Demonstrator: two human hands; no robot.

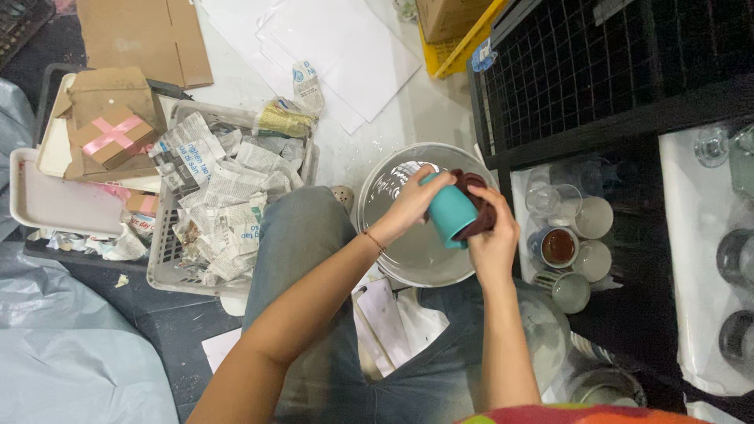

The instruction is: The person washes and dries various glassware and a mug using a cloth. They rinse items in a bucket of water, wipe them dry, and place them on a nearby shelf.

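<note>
Fingers of the left hand are curled around the upper side of a teal cup, gripping it; fingers of the right hand are closed on a dark maroon cloth pressed against the far side of the same cup. Cup is held tilted, directly above a large round clear basin that sits on the floor between the person's knees. A thin bracelet circles the left wrist. Left of the basin stands a grey plastic basket filled with crumpled newspaper. Further left of the basin, a white tray and flattened cardboard with a small box crossed by pink tape. Beyond the basin lie white paper sheets. Right of the basin, a group of cups and glasses stands close together, one with a brown interior. Above and right of the basin sits a black gridded crate. At the far right of the basin, more glassware rests on a white surface.
</note>
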